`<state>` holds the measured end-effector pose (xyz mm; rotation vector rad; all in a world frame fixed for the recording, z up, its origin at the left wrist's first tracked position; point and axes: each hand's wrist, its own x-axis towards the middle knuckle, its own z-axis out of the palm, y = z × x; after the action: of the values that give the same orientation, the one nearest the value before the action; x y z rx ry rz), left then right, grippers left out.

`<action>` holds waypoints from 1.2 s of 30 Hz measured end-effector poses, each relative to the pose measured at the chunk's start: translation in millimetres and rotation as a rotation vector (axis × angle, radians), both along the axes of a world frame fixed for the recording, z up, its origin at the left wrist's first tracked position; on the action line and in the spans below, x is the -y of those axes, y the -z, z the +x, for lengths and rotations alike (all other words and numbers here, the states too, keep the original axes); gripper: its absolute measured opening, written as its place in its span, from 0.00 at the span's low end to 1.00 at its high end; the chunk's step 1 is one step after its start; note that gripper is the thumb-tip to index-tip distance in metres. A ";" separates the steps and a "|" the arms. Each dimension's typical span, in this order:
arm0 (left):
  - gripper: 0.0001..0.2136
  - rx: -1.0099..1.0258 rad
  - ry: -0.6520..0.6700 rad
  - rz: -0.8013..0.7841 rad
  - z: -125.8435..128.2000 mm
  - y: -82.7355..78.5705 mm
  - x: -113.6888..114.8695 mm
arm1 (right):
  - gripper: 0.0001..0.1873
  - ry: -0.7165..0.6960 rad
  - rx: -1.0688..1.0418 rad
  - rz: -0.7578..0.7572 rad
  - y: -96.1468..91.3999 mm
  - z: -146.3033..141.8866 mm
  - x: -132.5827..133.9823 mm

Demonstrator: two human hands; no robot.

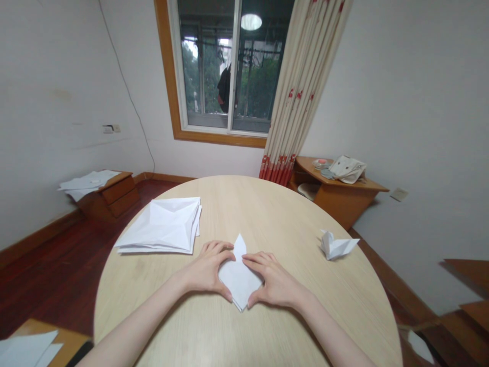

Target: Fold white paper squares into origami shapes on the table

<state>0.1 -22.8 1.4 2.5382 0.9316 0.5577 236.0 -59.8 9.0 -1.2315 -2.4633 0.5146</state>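
A folded sheet of white paper (240, 281) lies on the table in front of me, diamond-shaped with a narrow point at its far end. My left hand (209, 269) curves around its left side, the thumb on the lower left edge and the fingertips close to the narrow tip. From the other side my right hand (270, 279) grips it, thumb at the lower right edge and fingers on the upper right. The layers part slightly at the near corner. Farther right stands a finished-looking folded paper bird (336, 245), touched by neither hand.
A stack of creased white paper squares (160, 224) lies at the left of the round wooden table (252, 204). Beyond it stand a low drawer cabinet (116, 193) with papers and a corner cabinet (340, 196) holding a cloth bag (348, 169). A curtain (290, 92) hangs by the window.
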 end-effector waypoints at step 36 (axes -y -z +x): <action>0.37 0.028 -0.083 0.145 14.5 -4.1 11.6 | 0.35 0.024 -0.083 -0.001 -7.3 3.1 0.4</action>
<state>14.5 -34.4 5.5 2.6204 1.0241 0.7077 239.1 -60.2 16.3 -1.2142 -2.3765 0.5493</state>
